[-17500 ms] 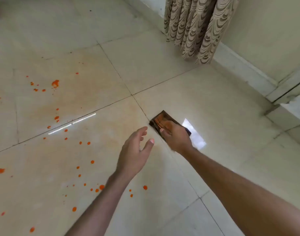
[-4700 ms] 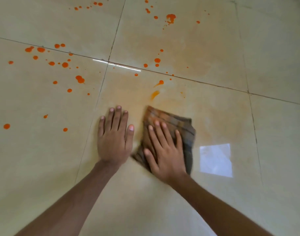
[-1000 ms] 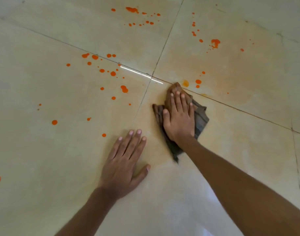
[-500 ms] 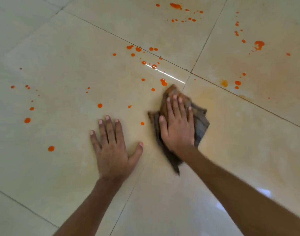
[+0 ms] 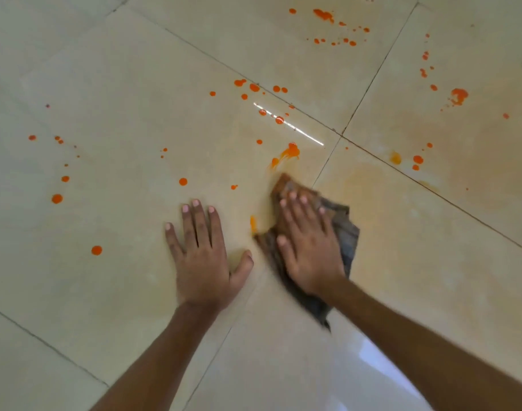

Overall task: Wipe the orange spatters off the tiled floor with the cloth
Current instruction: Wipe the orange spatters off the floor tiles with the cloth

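A crumpled brown-grey cloth [image 5: 344, 232] lies on the beige tiled floor [image 5: 417, 277], just right of a grout line. My right hand [image 5: 308, 247] presses flat on top of it, fingers spread, covering most of it. My left hand [image 5: 203, 256] rests palm down on the tile beside the cloth, holding nothing. A smeared orange streak [image 5: 288, 154] trails just beyond the cloth's far corner, and a small smear [image 5: 253, 223] sits at its left edge. Round orange drops [image 5: 182, 181] dot the tile ahead and to the left.
More orange spatters lie further off: a cluster [image 5: 325, 14] at the top, a blotch [image 5: 458, 94] at the upper right, drops [image 5: 57, 198] on the left. A faint orange haze marks the tile to the right [image 5: 372, 185].
My right hand has dragged the cloth back toward me, smearing the drop beyond it into a streak. My left hand stays flat on the tile.
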